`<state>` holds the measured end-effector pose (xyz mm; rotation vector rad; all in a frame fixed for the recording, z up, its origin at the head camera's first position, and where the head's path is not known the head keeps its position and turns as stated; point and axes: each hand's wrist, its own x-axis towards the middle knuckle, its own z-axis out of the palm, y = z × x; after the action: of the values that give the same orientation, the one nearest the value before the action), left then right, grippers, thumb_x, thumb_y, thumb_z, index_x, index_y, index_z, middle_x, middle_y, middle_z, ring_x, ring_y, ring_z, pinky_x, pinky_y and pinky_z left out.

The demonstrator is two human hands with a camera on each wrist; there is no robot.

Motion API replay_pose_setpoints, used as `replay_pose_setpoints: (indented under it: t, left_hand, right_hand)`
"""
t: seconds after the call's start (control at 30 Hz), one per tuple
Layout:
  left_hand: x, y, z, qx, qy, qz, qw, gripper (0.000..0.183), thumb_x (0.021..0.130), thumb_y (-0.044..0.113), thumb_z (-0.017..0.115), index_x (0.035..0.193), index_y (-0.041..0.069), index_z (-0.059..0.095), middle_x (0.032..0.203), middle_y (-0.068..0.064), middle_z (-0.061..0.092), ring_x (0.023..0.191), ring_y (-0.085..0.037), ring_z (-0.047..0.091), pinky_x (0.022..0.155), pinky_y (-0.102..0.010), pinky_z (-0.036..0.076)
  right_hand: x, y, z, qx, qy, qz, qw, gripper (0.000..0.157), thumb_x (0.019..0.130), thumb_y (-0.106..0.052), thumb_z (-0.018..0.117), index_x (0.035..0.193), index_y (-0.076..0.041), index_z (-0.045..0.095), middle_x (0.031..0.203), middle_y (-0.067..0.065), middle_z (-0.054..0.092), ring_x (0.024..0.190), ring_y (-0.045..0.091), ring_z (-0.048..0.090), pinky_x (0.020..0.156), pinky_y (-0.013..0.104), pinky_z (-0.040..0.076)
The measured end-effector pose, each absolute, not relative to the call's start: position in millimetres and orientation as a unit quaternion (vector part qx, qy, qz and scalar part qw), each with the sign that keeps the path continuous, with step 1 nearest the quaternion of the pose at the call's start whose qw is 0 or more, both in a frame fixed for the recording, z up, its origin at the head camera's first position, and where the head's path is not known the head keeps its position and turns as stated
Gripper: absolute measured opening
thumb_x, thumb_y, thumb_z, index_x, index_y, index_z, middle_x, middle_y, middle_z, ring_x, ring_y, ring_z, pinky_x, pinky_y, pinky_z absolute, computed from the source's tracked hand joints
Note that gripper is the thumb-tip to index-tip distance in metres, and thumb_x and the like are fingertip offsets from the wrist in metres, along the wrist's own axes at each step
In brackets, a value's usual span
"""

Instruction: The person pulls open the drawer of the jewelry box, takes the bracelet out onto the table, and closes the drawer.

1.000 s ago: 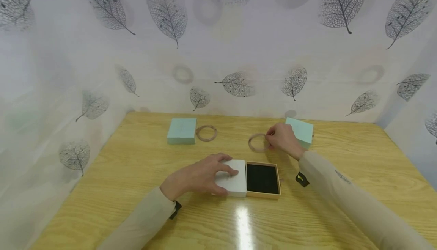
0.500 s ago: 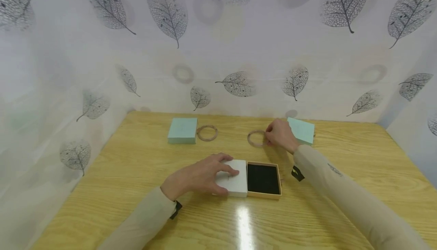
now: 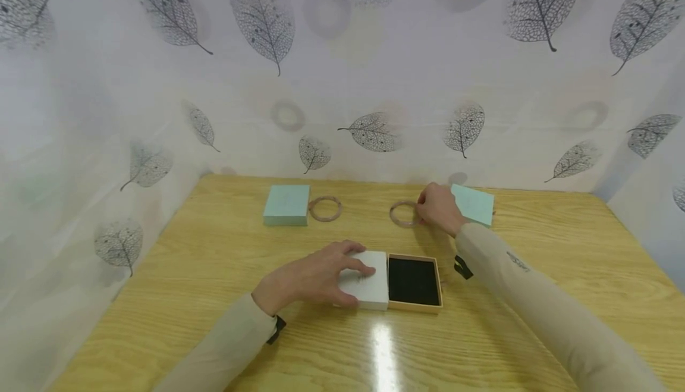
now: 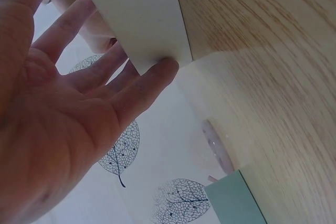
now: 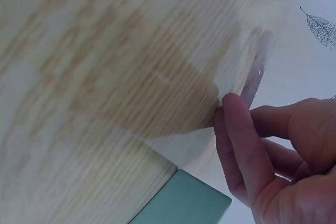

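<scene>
My left hand (image 3: 316,276) grips a white drawer-style box (image 3: 374,285), thumb on the near side and fingers over the top and far side. In the left wrist view, a fingertip presses the end of the white box (image 4: 142,19). Its black-lined drawer (image 3: 413,282), with a tan rim, is pulled out to the right. My right hand (image 3: 441,209) pinches the right side of a pale mauve bangle (image 3: 396,218) between thumb and fingers. The right wrist view shows this bangle (image 5: 256,74) by the fingertips; whether it touches the table is unclear.
A mint-green box (image 3: 286,204) lies at the back left with a second bangle (image 3: 324,218) beside it. Another mint-green box (image 3: 476,203) sits behind my right hand. All are on a wooden table (image 3: 187,291) before a leaf-printed backdrop (image 3: 332,71).
My right hand has moved slightly back, away from me, with the bangle pinched in it. My left hand and the white box have stayed put.
</scene>
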<state>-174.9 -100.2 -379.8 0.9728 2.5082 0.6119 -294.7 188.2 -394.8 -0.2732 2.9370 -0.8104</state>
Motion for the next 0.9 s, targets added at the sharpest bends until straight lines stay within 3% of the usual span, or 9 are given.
replay_pose_setpoints:
  t: [0.43, 0.9]
  left_hand:
    - [-174.8, -100.8, -381.5, 0.347, 0.893, 0.218, 0.186, 0.054, 0.087, 0.035, 0.083, 0.137, 0.026, 0.067, 0.162, -0.008, 0.040, 0.148, -0.030, 0.039, 0.121, -0.048, 0.038]
    - [-174.3, -99.7, -379.3, 0.346, 0.894, 0.212, 0.188, 0.054, 0.087, 0.035, 0.082, 0.138, 0.025, 0.067, 0.162, -0.008, 0.040, 0.148, -0.030, 0.039, 0.121, -0.047, 0.038]
  right_hand:
    - [-298.9, 185.6, -400.1, -0.096, 0.967, -0.233, 0.028, 0.021, 0.092, 0.000, 0.058, 0.093, 0.013, 0.074, 0.077, 0.022, 0.074, 0.056, 0.020, 0.067, 0.062, 0.037, 0.061]
    - [-297.4, 184.7, -400.4, -0.091, 0.967, -0.234, 0.032, 0.018, 0.091, 0.001, 0.061, 0.094, 0.013, 0.074, 0.087, 0.027, 0.075, 0.062, 0.025, 0.070, 0.060, 0.034, 0.061]
